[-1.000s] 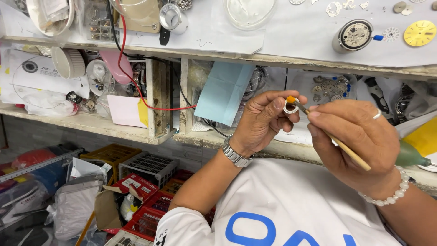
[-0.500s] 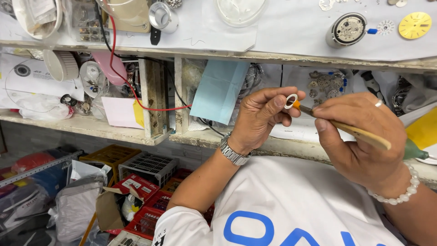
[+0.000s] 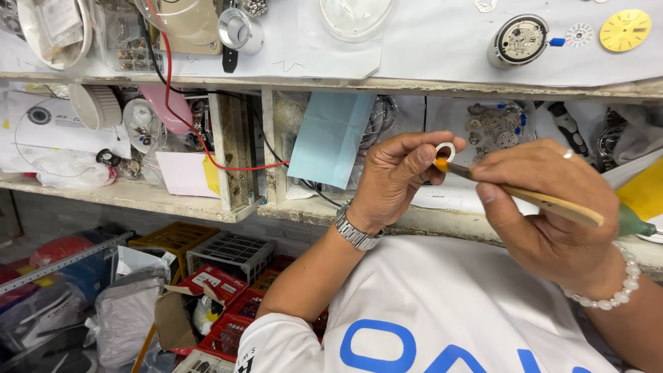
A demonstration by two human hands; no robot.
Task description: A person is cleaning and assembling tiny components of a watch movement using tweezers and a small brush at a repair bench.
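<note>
Just right of the frame's centre, the left hand (image 3: 394, 181) pinches a small silver ring-shaped watch part (image 3: 445, 151) between thumb and forefinger, the other fingers curled in loosely beneath. A metal-link wristwatch (image 3: 357, 228) sits on that wrist. The right hand (image 3: 552, 207), at centre right, is closed around a wooden-handled brush (image 3: 545, 202), thumb and fingers pressed onto the shaft; a ring shows on one finger and a pale bead bracelet (image 3: 608, 293) circles the wrist. The brush's orange tip touches the lower edge of the ring.

The brush lies nearly level, its long axis running from the tip at upper left down to a green end at the right edge of the frame. The ring faces the camera, its hole open to view.

Behind the hands a cluttered wooden shelf (image 3: 207, 207) crosses the frame, with a light blue paper (image 3: 331, 135) hanging just left of the left hand and a red wire (image 3: 207, 148) looping farther left. On the white worktop above, at upper right, lie a round watch movement (image 3: 521, 40) and a yellow dial (image 3: 625, 30). Red and yellow crates (image 3: 207, 276) fill the lower left.
</note>
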